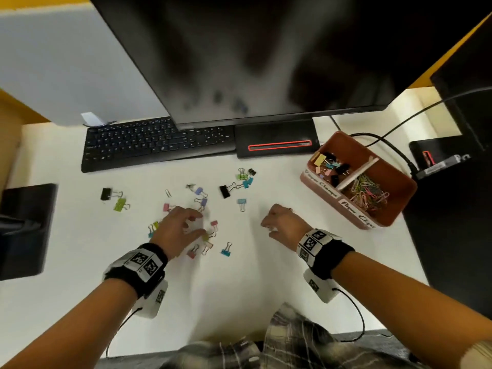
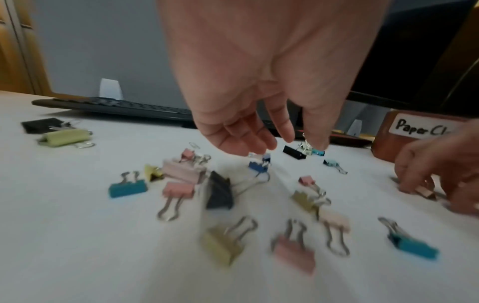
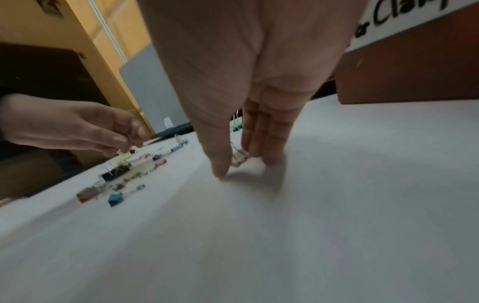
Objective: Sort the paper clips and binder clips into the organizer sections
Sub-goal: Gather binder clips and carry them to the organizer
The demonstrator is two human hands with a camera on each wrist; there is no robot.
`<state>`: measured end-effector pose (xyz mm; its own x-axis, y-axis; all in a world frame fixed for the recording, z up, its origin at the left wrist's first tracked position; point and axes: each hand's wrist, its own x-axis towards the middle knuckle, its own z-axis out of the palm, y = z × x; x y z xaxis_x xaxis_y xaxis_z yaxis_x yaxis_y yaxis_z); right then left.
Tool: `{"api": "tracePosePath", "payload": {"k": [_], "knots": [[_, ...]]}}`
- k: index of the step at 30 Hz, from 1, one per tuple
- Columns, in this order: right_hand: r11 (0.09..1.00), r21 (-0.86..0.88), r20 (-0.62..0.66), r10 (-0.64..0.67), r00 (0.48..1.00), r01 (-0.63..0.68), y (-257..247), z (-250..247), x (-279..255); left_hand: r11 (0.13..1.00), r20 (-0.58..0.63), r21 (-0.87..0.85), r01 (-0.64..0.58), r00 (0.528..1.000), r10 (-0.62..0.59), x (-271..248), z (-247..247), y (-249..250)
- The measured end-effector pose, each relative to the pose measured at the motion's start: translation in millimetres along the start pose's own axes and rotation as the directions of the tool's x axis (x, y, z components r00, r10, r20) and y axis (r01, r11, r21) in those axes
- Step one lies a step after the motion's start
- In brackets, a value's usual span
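A: White table, with a dark monitor and black keyboard at the back. How do the binder clips look?

B: Small, in pink, green, teal, lilac and black, with wire handles. They lie scattered on the table in front of the keyboard, and one loose paper clip lies among them.

A: The left hand?

B: It hangs over the middle of the scatter, fingers loosely spread and bent downward. I cannot tell whether they hold anything.

A: And the right hand?

B: Its thumb and fingers reach down to the table, closing on a small pinkish clip, near the scatter's right edge.

A: Around them?

B: To the right stands a brown organizer with a white divider. Its far section holds binder clips, the near one a tangle of coloured paper clips. Black cables run behind it.
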<state>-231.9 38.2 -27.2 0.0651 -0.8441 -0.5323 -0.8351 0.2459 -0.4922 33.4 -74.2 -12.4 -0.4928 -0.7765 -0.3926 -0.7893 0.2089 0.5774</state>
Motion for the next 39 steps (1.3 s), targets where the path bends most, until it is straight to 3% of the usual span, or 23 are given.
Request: {"api": "tracePosePath", "payload": {"k": [4,11,23,29,35,39], "knots": [[0.998,-0.024,-0.053,0.059,0.997,-0.060,-4,3,12,0.997,0.083,0.034,-0.066,0.994,0.063,-11,14,-5],[0.996,0.090,-0.190,-0.007,0.982,0.025,-36,-4,39,0.978,0.220,0.169,-0.121,0.972,0.082,6,29,-6],[0.992,0.039,-0.192,0.125,0.974,-0.119,-59,9,66,0.986,0.165,0.133,-0.103,0.983,0.081,26,23,-2],[0.989,0.032,-0.182,0.144,0.973,-0.141,-46,12,51,0.997,0.048,-0.033,-0.065,0.997,0.066,28,19,7],[0.994,0.047,-0.195,0.106,0.975,-0.098,-27,9,19,0.956,0.060,-0.148,-0.254,0.962,0.265,47,5,77],[0.994,0.112,-0.339,0.058,0.939,-0.021,-11,-22,-16,0.909,-0.016,-0.179,-0.376,0.925,0.379,66,8,152]]}}
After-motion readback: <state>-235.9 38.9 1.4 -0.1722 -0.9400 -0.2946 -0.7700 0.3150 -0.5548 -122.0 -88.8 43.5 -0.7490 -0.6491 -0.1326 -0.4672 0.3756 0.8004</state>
